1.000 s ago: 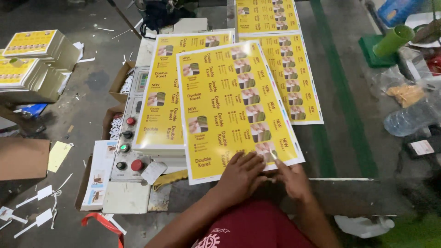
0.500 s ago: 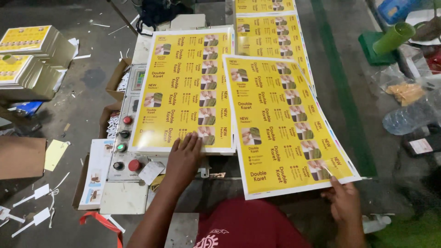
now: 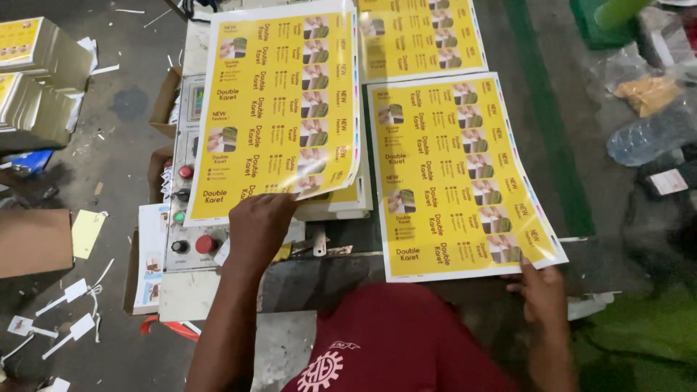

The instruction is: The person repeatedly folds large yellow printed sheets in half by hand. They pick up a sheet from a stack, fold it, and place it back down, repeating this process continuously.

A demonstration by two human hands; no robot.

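My left hand (image 3: 260, 223) grips the near edge of a glossy yellow printed sheet (image 3: 279, 101) and lifts it off the stack of the same sheets (image 3: 341, 207); the sheet curls upward. My right hand (image 3: 541, 290) holds the near right corner of a second yellow printed sheet (image 3: 457, 174), which lies flat on the dark table (image 3: 581, 181) to the right of the stack. Further back lies another yellow sheet (image 3: 421, 36).
A grey control panel (image 3: 190, 218) with red, green and black buttons sits left of the stack. Stacks of yellow printed cards (image 3: 33, 80) stand at far left. Paper scraps litter the floor (image 3: 72, 312). A plastic bottle (image 3: 650, 134) and bags lie at right.
The right sheet was set down flat on the table. My left hand closed on the top sheet of the stack and raised its near edge.
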